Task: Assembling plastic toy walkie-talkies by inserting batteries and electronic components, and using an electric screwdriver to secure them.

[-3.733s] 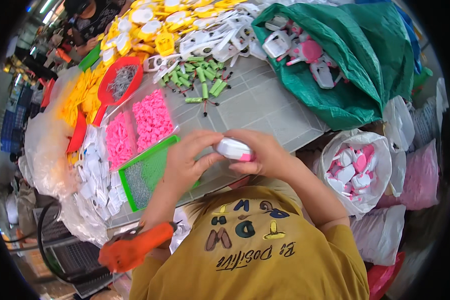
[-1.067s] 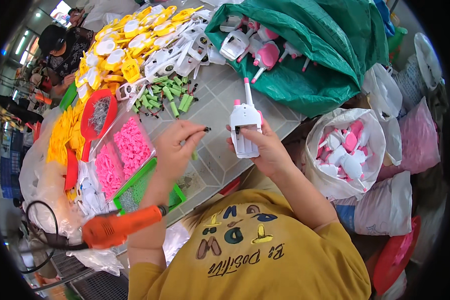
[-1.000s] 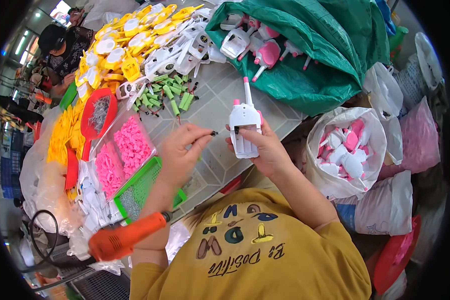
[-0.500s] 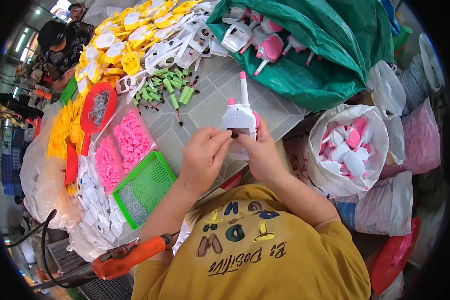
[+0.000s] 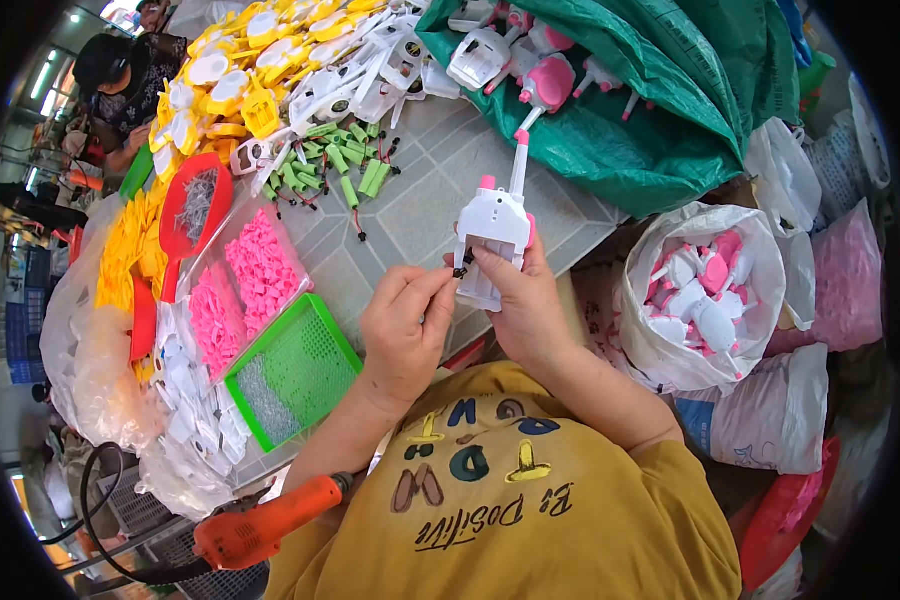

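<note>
A white plastic toy body (image 5: 490, 218) with a long pink-tipped stem is upright in front of me, over the near table edge. My right hand (image 5: 530, 310) is closed round its lower right side, thumb at the open recess in its face. From the left, my left hand (image 5: 402, 320) pinches a small black piece (image 5: 461, 271) at the recess's left edge. Its exact shape is too small to make out. Beyond the hands, green cylinders with dark wire ends (image 5: 351, 192) lie in a loose heap on the grey table (image 5: 410, 200).
White and yellow plastic parts (image 5: 270, 60) pile at the far left. A red scoop (image 5: 182, 222) of screws, pink pieces (image 5: 260, 260) and a green tray (image 5: 310, 350) stand left. An orange power tool (image 5: 270, 522) lies lower left. A green bag (image 5: 610, 130) and white sack (image 5: 700, 300) hold toys.
The toy body has shifted slightly right and tilted, and its recess shows more openly. My left hand, still pinching, has moved slightly down.
</note>
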### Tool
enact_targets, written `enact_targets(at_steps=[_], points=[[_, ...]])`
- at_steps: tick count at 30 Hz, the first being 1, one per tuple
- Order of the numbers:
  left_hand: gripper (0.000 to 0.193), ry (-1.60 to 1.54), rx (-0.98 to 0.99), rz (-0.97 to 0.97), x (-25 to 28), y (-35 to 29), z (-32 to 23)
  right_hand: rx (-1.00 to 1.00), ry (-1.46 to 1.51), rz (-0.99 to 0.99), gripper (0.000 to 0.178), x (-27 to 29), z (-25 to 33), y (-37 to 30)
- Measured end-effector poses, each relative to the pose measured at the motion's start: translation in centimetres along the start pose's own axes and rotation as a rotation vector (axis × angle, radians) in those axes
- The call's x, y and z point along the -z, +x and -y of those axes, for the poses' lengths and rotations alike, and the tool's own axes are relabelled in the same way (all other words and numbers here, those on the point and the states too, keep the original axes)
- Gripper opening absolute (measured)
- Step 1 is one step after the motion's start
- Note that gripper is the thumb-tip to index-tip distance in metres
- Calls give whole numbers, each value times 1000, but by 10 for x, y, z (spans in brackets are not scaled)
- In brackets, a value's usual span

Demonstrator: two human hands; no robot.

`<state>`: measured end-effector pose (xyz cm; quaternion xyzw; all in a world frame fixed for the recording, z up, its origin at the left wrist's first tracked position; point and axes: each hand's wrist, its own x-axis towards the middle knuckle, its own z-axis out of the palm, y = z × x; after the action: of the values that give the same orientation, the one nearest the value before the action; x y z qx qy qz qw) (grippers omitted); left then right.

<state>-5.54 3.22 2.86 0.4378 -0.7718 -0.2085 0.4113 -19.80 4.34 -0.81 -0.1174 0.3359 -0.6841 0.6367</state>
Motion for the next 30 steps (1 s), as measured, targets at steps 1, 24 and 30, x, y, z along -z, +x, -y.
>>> enact_targets(at_steps=[1,24,30], points=[[15,2,4,1,0,-1,0,-4,1,-1,49,0,-2,0],[7,18,90,63,1,5,-6,386,-444,16,46,2,-11,-7],[8,43,50,53,1,4,-5,407,-638,27,47,9,-11,-8]])
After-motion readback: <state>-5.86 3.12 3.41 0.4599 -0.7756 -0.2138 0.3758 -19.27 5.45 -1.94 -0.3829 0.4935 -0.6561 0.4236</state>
